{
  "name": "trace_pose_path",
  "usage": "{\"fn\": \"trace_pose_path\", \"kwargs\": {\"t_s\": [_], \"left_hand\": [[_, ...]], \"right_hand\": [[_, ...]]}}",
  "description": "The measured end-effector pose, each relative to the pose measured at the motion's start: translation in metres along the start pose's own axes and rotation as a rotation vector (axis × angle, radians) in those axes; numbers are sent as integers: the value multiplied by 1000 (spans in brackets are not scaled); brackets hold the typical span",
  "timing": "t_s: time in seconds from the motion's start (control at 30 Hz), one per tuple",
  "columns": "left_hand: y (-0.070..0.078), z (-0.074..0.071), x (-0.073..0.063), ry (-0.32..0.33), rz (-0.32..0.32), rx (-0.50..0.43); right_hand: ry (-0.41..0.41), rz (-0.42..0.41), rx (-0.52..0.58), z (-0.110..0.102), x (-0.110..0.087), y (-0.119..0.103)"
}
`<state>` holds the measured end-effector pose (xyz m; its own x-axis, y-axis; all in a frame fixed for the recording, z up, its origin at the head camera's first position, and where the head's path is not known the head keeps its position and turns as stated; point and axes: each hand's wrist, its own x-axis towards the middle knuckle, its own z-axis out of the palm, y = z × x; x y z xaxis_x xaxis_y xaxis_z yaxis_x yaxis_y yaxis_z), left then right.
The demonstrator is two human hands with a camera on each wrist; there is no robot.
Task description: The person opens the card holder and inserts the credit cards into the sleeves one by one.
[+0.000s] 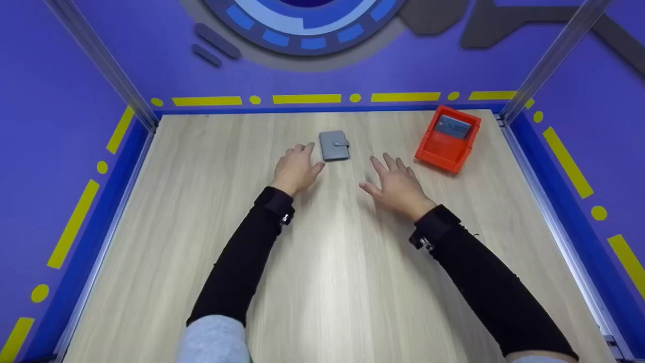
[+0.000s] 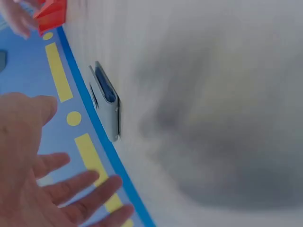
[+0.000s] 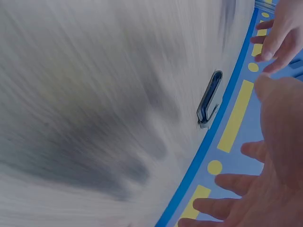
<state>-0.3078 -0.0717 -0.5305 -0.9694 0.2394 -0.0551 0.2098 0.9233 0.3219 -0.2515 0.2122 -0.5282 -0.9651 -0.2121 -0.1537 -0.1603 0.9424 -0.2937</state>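
Note:
A small grey card wallet (image 1: 333, 145) with a snap strap on its right side lies closed on the wooden table. Just to its left is my left hand (image 1: 296, 168), fingers spread and holding nothing. My right hand (image 1: 397, 187) hovers to the right of the wallet and nearer to me, its fingers also apart with nothing in them. Seen edge-on in the left wrist view, the wallet (image 2: 105, 101) shows dark layers inside its cover. The right wrist view shows the wallet (image 3: 209, 99) beyond the fingers, untouched.
At the back right of the table (image 1: 322, 282) stands a red open box (image 1: 441, 156), turned at an angle. A dark grey card-like piece (image 1: 453, 126) lies in its far end. Blue panels (image 1: 322, 80) with yellow marks enclose the table at the back and both sides.

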Motion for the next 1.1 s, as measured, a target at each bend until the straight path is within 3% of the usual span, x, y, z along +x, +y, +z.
{"fn": "trace_pose_path", "kwargs": {"t_s": [0.2,0.37,0.53,0.6,0.77,1.1], "left_hand": [[10,13,34,28,-2,-214],[13,30,57,39,-74,-393],[13,43,73,63,-195,-353],[15,45,79,72,-218,-319],[13,48,81,80,-265,-266],[23,51,91,107,-251,-425]], "right_hand": [[3,27,13,-3,-6,9],[34,32,22,-4,-12,17],[49,24,23,0,-18,21],[66,21,20,0,-20,23],[70,-9,28,5,-21,24],[71,-6,29,7,-21,37]]}}
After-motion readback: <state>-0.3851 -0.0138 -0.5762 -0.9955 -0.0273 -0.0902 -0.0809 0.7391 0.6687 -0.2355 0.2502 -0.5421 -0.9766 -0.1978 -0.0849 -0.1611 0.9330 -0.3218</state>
